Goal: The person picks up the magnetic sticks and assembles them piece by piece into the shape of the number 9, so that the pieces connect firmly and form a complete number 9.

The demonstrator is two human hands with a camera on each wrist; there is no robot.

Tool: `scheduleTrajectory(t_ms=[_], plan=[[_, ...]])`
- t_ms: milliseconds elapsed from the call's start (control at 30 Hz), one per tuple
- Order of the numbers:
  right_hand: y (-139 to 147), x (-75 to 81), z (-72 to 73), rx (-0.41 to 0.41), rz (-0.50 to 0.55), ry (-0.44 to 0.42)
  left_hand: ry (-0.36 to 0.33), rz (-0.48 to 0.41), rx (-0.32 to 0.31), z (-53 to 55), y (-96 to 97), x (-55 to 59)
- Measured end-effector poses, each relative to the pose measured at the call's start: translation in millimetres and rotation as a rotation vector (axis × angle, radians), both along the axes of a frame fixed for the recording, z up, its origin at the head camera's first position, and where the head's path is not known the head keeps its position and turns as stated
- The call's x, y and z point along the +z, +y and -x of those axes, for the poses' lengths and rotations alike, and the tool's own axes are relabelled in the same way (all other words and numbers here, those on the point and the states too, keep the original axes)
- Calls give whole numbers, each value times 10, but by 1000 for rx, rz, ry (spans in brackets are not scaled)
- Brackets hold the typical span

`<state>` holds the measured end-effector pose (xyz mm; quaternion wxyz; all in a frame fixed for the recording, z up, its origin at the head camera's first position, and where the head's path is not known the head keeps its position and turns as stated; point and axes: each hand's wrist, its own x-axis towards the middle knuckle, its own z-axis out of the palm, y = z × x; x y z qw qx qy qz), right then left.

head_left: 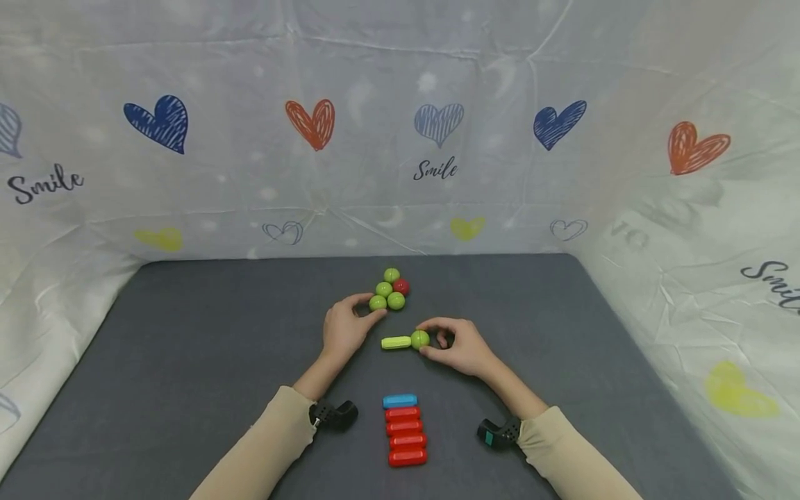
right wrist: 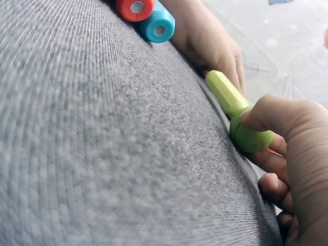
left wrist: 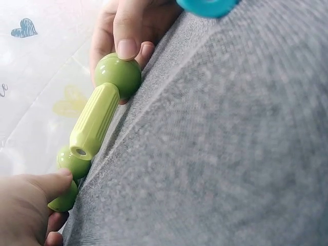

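My right hand point(head_left: 462, 348) pinches a green ball point(head_left: 420, 339) between thumb and fingers. A ribbed yellow-green magnetic rod point(head_left: 396, 342) joins that ball and points left; its free end shows a metal tip in the left wrist view. Farther back, my left hand point(head_left: 346, 328) has its thumb and index finger around another green ball point(head_left: 378, 303), the front left one of a cluster. Beside it lie more green balls point(head_left: 396, 301) and one red ball point(head_left: 401, 286). In the right wrist view, the thumb point(right wrist: 261, 114) presses on the held ball.
Between the forearms, a blue rod point(head_left: 400, 401) and several red rods point(head_left: 407, 440) lie in a column on the grey cloth-covered table point(head_left: 219, 347). A white curtain point(head_left: 375, 194) with hearts stands behind the table and along its sides.
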<state>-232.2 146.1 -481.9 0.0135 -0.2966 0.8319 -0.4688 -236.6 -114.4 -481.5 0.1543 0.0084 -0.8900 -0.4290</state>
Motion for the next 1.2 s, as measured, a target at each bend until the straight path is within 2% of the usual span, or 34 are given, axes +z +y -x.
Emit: scheduleTrajectory(t_ms=[200,267,433,600,700,833,1200], plan=[[8,10,2,8,-2,8,-7,-13,-6,-20,-7,-17],[6,2,-2,8,-8,13,-9,-21,-22,-63,-30,-21],[2,-27,12,6,-9,36,-19,-57,-101,-243,-171,12],[-1,-29,18,4,-7,37,-72,-38,-169,-441,-334,16],[6,-14,12,-6,-11,31,-107,-20,-217,-515,-373,9],[23,-2,8,-13,-23,24,-123,-1,-255,-541,-365,0],[9,-6,16,-12,-14,23,-67,43,-309,-542,-380,16]])
